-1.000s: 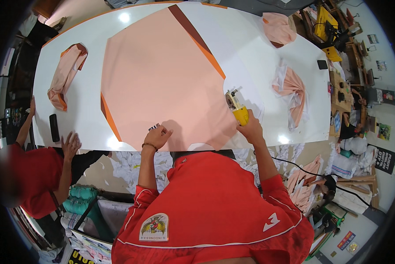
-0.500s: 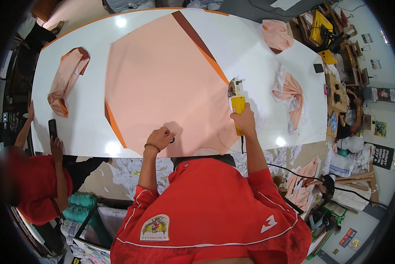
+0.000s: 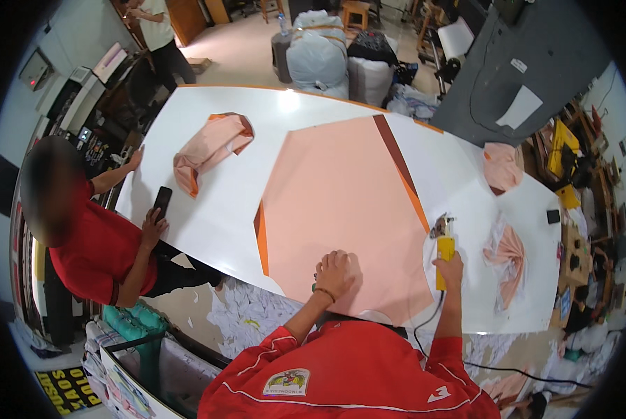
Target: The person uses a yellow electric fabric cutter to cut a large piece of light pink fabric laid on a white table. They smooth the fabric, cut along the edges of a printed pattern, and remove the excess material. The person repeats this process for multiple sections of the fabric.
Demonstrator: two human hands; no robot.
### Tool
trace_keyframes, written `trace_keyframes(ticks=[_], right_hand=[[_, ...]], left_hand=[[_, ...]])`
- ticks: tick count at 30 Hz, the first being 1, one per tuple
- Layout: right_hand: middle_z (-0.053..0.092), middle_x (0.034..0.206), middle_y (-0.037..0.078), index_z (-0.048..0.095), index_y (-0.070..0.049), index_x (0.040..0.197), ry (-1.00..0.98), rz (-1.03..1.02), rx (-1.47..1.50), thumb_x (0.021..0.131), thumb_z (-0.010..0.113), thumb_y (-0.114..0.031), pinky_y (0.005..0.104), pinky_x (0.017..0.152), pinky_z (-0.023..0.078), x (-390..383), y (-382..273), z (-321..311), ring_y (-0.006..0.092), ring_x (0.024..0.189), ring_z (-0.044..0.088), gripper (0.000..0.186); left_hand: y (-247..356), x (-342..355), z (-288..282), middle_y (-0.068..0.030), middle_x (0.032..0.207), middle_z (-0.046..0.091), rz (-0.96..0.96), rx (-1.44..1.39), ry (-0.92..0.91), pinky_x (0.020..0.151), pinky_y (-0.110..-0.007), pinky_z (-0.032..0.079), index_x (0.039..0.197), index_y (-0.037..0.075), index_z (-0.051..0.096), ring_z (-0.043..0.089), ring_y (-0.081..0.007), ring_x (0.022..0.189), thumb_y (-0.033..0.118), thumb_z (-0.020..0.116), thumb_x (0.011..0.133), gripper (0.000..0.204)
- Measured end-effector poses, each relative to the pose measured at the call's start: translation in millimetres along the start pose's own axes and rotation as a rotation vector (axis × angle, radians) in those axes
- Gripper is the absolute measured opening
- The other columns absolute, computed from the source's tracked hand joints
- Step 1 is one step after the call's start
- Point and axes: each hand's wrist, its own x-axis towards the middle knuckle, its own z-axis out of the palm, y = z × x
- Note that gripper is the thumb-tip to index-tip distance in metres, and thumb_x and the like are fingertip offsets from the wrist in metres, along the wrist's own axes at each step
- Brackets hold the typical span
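A large peach fabric panel [image 3: 341, 202] with brown and orange edge strips lies flat on the white table [image 3: 222, 244]. My right hand [image 3: 450, 271] grips a yellow electric rotary cutter [image 3: 445, 255] by its body. The cutter's metal blade head [image 3: 440, 226] points away from me, just right of the panel's right edge. Near the panel's front edge, my left hand [image 3: 334, 276] rests on the fabric with its fingers bent. A small bit of something green shows by its thumb; most of that is hidden under the hand.
Bunched peach pieces lie far left [image 3: 212, 150], at the right [image 3: 507, 255] and far right [image 3: 501, 167]. A co-worker in red [image 3: 93, 244] stands left, holding a dark phone [image 3: 162, 202] over the table. The cutter's black cord [image 3: 428, 318] trails past my right arm. White scraps [image 3: 247, 314] cover the floor.
My view has swung up and left. The cutter has shifted from the panel's right edge onto the white table beside it. My left hand has turned over flatter on the fabric.
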Motion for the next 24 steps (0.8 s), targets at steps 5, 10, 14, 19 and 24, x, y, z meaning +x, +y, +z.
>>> trace_keyframes(ticks=[5,10,14,19,24], right_hand=[[0.075,0.107,0.026,0.060,0.000,0.119,-0.097,-0.180,0.061,0.069,0.090,-0.026,0.0496,0.084,0.059,15.6,23.0,-25.0,0.0447,0.100,0.074,0.064],[0.074,0.104,0.028,0.058,0.000,0.118,-0.116,-0.161,0.090,0.069,0.088,-0.023,0.0494,0.083,0.060,4.8,45.0,-27.7,0.0440,0.098,0.074,0.062],[0.074,0.103,0.028,0.057,0.000,0.119,-0.115,-0.252,0.134,0.073,0.083,-0.023,0.0532,0.084,0.058,-16.6,78.0,-29.4,0.0460,0.101,0.073,0.058],[0.074,0.103,0.027,0.056,-0.005,0.122,-0.138,-0.133,0.039,0.075,0.078,-0.024,0.0553,0.084,0.057,-63.6,93.3,-42.4,0.0478,0.099,0.071,0.056],[0.074,0.101,0.026,0.056,-0.008,0.126,-0.153,-0.161,-0.137,0.075,0.079,-0.029,0.0564,0.082,0.058,-76.0,106.0,-50.5,0.0477,0.098,0.072,0.059]], left_hand=[[34.1,-28.9,-2.4,-0.0358,0.170,0.012,-0.080,0.126,-0.060,0.113,-0.083,0.018,0.164,0.010,0.031,0.006,-0.0607,0.156,0.076,0.075,0.076,0.119],[39.5,-40.7,-0.7,-0.0368,0.171,0.005,-0.063,0.202,-0.122,0.112,-0.086,0.008,0.166,0.009,0.026,-0.002,-0.0617,0.157,0.076,0.080,0.069,0.130],[33.2,-54.8,1.8,-0.0363,0.172,0.002,-0.037,0.210,-0.209,0.114,-0.085,0.005,0.168,0.009,0.024,-0.003,-0.0609,0.157,0.075,0.082,0.067,0.133],[4.8,-86.6,24.8,-0.0338,0.173,-0.004,0.018,0.249,-0.214,0.118,-0.081,0.004,0.171,0.016,0.017,-0.006,-0.0594,0.158,0.080,0.081,0.064,0.140],[0.5,-98.5,37.2,-0.0310,0.174,-0.001,0.036,0.184,-0.133,0.120,-0.079,0.006,0.170,0.017,0.020,-0.006,-0.0569,0.159,0.073,0.085,0.067,0.135]])
